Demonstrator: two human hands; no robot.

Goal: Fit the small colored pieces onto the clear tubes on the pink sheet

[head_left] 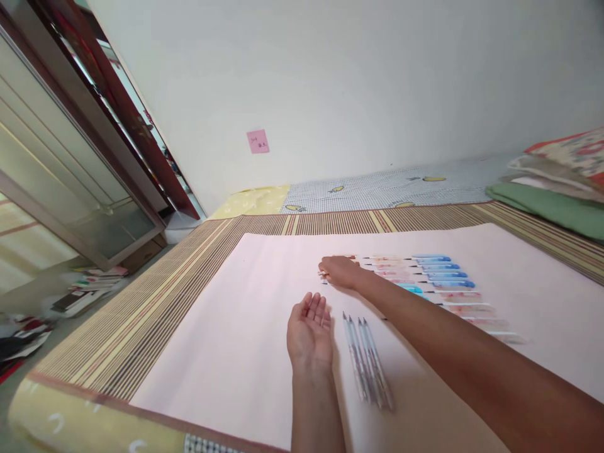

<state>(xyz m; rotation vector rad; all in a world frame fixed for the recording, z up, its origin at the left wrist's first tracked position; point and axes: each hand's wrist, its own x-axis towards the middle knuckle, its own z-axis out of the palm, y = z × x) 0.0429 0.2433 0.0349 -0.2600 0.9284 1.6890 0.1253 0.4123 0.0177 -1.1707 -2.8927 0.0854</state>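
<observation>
My left hand point(310, 333) is palm up with its fingers loosely stretched out, and nothing lies in it. Just to its right, several slim pens point(365, 362) with clear, patterned barrels lie side by side on the large pale sheet point(212, 333), dark tips pointing away from me. My right hand point(340, 272) reaches across to the far part of the sheet, its fingers pinched on a pen whose pale end point(323, 273) pokes out on the left. Most of that pen is hidden by the fingers. Rows of pens, some with blue caps point(443, 275), are laid out beyond my right forearm.
The sheet covers a striped mat point(189, 270) on a bed. Folded green cloth point(542, 204) and a patterned cushion point(576, 154) are piled at the far right. A pink note point(257, 141) sticks to the wall. At left stand a sliding door point(61, 138) and stacked books point(89, 286).
</observation>
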